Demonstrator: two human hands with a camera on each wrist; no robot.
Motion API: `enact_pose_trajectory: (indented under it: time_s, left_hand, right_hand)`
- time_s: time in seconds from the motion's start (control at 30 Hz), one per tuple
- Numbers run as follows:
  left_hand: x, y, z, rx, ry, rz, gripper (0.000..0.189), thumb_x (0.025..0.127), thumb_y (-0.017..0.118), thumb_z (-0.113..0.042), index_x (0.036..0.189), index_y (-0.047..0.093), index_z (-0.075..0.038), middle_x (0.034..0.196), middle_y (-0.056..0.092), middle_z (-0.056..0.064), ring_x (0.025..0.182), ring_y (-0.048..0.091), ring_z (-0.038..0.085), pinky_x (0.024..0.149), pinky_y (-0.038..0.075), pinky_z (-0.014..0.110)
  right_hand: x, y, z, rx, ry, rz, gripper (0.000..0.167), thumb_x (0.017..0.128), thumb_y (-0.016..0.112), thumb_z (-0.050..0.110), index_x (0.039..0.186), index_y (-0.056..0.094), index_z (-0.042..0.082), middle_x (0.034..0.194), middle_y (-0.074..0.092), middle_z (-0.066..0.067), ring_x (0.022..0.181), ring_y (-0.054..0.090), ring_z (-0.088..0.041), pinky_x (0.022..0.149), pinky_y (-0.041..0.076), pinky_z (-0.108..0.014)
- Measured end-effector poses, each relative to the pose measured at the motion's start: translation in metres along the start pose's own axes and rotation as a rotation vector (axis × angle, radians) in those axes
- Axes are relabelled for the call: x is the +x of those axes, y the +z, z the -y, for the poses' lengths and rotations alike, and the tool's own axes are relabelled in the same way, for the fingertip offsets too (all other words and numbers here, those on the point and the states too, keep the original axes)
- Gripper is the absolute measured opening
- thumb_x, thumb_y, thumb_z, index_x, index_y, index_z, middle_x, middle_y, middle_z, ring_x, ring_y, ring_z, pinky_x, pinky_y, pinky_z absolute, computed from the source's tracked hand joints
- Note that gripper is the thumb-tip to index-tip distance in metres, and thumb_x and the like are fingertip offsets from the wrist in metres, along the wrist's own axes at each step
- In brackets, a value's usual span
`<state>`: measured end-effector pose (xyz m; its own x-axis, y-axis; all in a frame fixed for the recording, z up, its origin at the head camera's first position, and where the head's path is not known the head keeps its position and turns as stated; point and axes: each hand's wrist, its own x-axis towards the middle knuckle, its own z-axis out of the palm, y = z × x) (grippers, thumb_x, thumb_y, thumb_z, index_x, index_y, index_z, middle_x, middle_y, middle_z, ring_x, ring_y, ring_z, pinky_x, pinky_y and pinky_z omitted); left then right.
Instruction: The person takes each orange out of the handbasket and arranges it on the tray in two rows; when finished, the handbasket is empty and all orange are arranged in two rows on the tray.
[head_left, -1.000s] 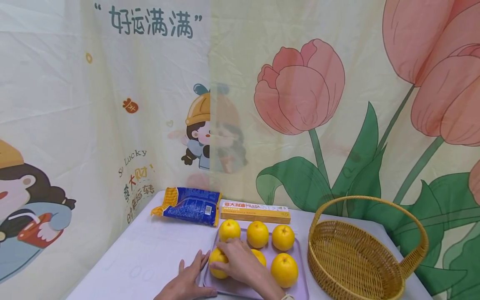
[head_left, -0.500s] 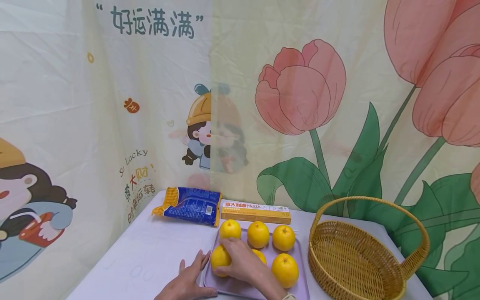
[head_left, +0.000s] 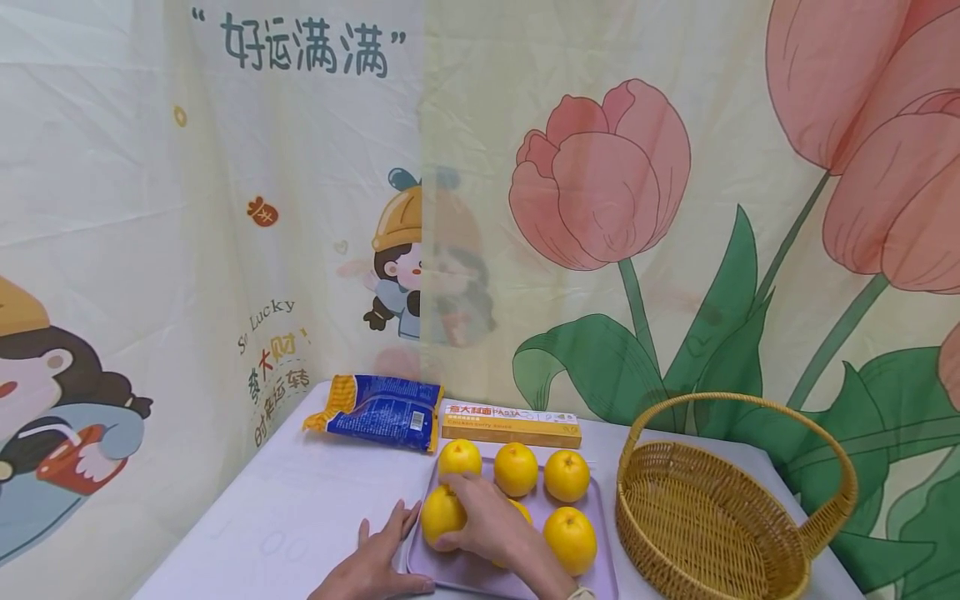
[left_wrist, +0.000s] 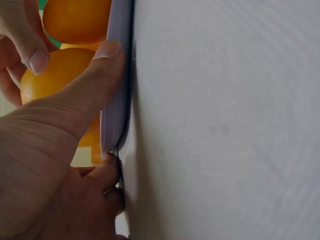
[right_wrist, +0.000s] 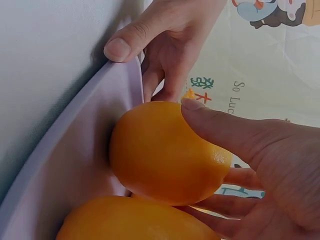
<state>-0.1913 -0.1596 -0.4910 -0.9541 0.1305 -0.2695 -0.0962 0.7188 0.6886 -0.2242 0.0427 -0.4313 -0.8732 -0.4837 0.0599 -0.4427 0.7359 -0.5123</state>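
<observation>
In the head view, several yellow-orange oranges (head_left: 567, 542) sit on a lilac tray (head_left: 468, 577). My right hand (head_left: 491, 521) grips the orange at the tray's near left (head_left: 439, 518). The right wrist view has its thumb on one side of that orange (right_wrist: 165, 152) and the fingers round the other; whether it is raised off the tray I cannot tell. Another orange behind the right hand is partly hidden. My left hand (head_left: 371, 557) holds the tray's near left corner. In the left wrist view its thumb (left_wrist: 95, 80) presses the rim, with bent fingers beside the edge.
A wicker basket (head_left: 705, 525) with a tall handle stands right of the tray. Behind the tray lie a blue and yellow packet (head_left: 386, 412) and a pasta box (head_left: 510, 427). A printed cloth (head_left: 465, 250) hangs beyond the white table (head_left: 300, 508).
My right hand has closed more fully round the near left orange, which has shifted slightly right and tilted. My left hand and the tray have stayed in place.
</observation>
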Motion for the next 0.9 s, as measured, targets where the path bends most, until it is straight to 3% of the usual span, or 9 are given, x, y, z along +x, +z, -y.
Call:
enact_pose_trajectory:
  time_s: [0.27, 0.37, 0.5, 0.6, 0.77, 0.9]
  left_hand:
    - [-0.0008, -0.0001, -0.0009, 0.005, -0.002, 0.003, 0.119, 0.077, 0.098, -0.043, 0.165, 0.033, 0.004, 0.169, 0.037, 0.027, 0.149, 0.004, 0.077, 0.109, 0.015, 0.093]
    - [-0.0006, -0.0006, -0.0006, 0.004, 0.008, 0.005, 0.119, 0.077, 0.098, -0.042, 0.165, 0.033, 0.004, 0.169, 0.037, 0.027, 0.149, 0.004, 0.076, 0.111, 0.011, 0.092]
    - [0.0006, -0.0015, -0.0010, 0.013, 0.009, 0.001, 0.118, 0.077, 0.098, -0.043, 0.166, 0.034, 0.002, 0.170, 0.037, 0.026, 0.149, 0.004, 0.077, 0.109, 0.016, 0.093]
    - [0.0008, -0.0018, -0.0008, -0.001, 0.025, 0.010, 0.119, 0.077, 0.098, -0.045, 0.167, 0.033, 0.001, 0.170, 0.037, 0.024, 0.148, 0.003, 0.078, 0.108, 0.015, 0.094]
    - [0.0014, -0.0011, -0.0020, -0.016, 0.023, 0.019, 0.117, 0.078, 0.098, -0.041, 0.167, 0.034, 0.000, 0.170, 0.039, 0.024, 0.149, 0.002, 0.077, 0.110, 0.013, 0.093]
    - [-0.0001, -0.0032, -0.0007, -0.015, -0.003, 0.023, 0.119, 0.079, 0.098, -0.041, 0.167, 0.031, 0.003, 0.169, 0.041, 0.023, 0.149, 0.002, 0.076, 0.111, 0.012, 0.092]
  right_hand:
    - [0.0014, -0.0023, -0.0028, 0.006, -0.001, 0.006, 0.076, 0.079, 0.099, 0.034, 0.143, 0.067, 0.012, 0.127, 0.074, 0.002, 0.100, 0.062, -0.011, 0.105, 0.059, -0.047]
    - [0.0015, -0.0009, -0.0030, 0.007, -0.021, -0.007, 0.069, 0.080, 0.099, 0.030, 0.139, 0.070, 0.010, 0.124, 0.075, 0.001, 0.099, 0.062, -0.012, 0.105, 0.059, -0.045]
    - [0.0022, 0.0019, -0.0007, 0.004, -0.039, -0.026, 0.057, 0.080, 0.099, 0.025, 0.130, 0.074, 0.011, 0.119, 0.074, 0.001, 0.100, 0.060, -0.012, 0.103, 0.059, -0.044]
    - [0.0012, 0.0040, 0.0010, 0.005, -0.015, -0.030, 0.053, 0.079, 0.099, 0.021, 0.126, 0.075, 0.012, 0.118, 0.072, 0.000, 0.100, 0.059, -0.014, 0.103, 0.059, -0.046]
    - [-0.0009, 0.0067, 0.0031, 0.012, 0.023, -0.033, 0.055, 0.078, 0.100, 0.018, 0.127, 0.076, 0.012, 0.124, 0.071, -0.006, 0.104, 0.060, -0.018, 0.105, 0.058, -0.051]
    - [-0.0004, 0.0076, 0.0036, -0.011, -0.019, -0.041, 0.058, 0.078, 0.099, 0.020, 0.130, 0.075, 0.013, 0.127, 0.071, -0.006, 0.107, 0.061, -0.018, 0.106, 0.058, -0.049]
